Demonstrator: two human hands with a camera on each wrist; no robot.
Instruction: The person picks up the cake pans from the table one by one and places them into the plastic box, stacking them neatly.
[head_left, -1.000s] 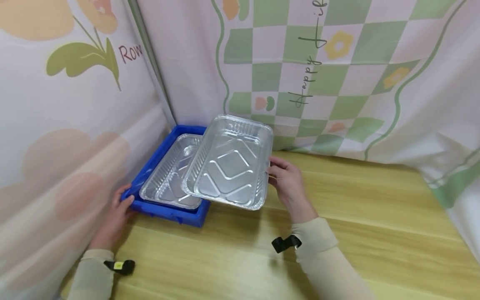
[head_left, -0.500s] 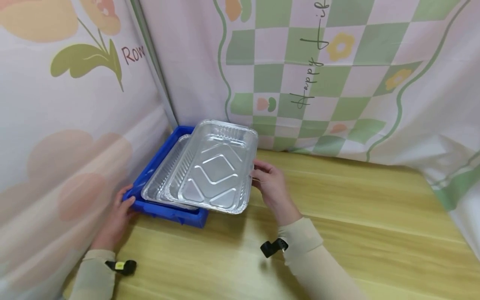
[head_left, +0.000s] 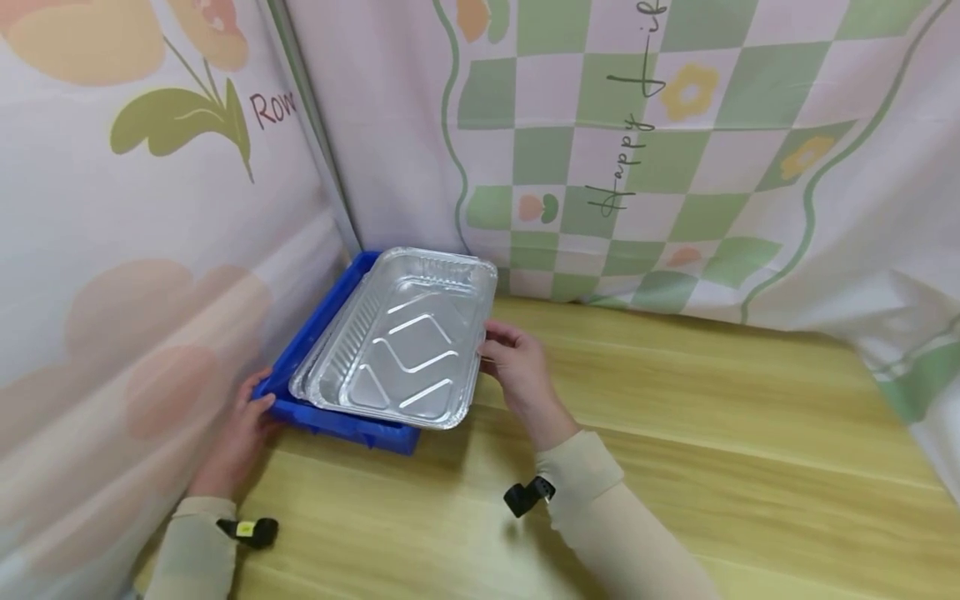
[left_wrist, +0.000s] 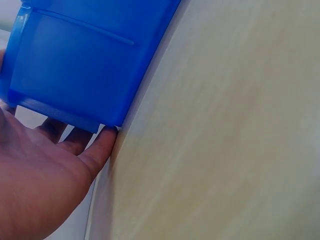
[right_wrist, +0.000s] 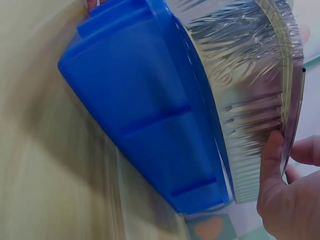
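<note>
A silver foil tray with crimped sides lies tilted over a blue plastic bin, its right edge sticking out past the bin. My right hand pinches that right rim between thumb and fingers; in the right wrist view the thumb lies along the ribbed foil wall. Under it a second foil tray sits inside the bin, mostly hidden, with only its left rim showing. My left hand grips the bin's near left corner, thumb on top, and in the left wrist view fingertips reach round the bin's lower edge.
The bin stands on a wooden table in the corner between a printed left curtain and a checkered back curtain. A small black camera is strapped to each sleeve cuff.
My right hand has moved the upper foil tray leftward until it covers nearly all of the lower one. My left hand keeps its hold on the bin's corner.
</note>
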